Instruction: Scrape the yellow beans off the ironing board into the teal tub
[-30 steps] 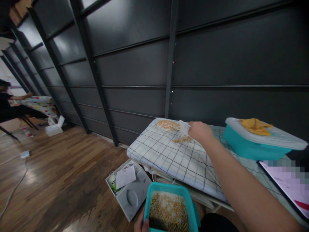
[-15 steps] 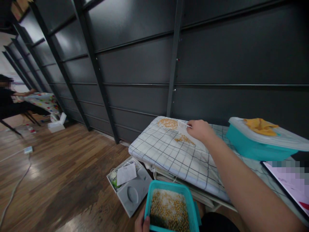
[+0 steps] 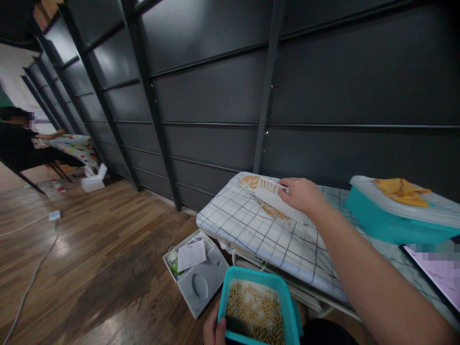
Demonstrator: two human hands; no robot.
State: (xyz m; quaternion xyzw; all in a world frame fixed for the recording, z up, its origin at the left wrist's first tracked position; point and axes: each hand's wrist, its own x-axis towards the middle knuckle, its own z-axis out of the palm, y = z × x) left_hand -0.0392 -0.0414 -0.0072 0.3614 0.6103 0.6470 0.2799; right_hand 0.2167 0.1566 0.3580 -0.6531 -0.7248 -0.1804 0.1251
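My right hand (image 3: 304, 195) is closed round the near end of a white slotted plastic scoop (image 3: 269, 189), tilted over the checked cloth. Yellow beans (image 3: 275, 212) lie scattered on the cloth just below the scoop. Behind its slotted edge is another patch of yellow beans (image 3: 249, 181). At the bottom, my left hand (image 3: 214, 331) grips the left rim of a teal tub (image 3: 290, 306), thumb over the edge. Inside the tub are yellow-brown beans (image 3: 255, 311) mixed with fine white grains. My right palm hides part of the scoop.
A teal box with a whitish lid (image 3: 390, 220) stands at right, an orange cloth (image 3: 402, 191) on top. Near it lies a tablet (image 3: 436, 273). An open grey-white box (image 3: 201, 280) sits on the floor left of the table. A person (image 3: 21, 139) sits far left; a cable (image 3: 36, 273) crosses the floor.
The scoop has tipped so more of its slotted side shows, and it has come slightly nearer over the beans. My view has shifted a little left. My left hand keeps its hold on the tub.
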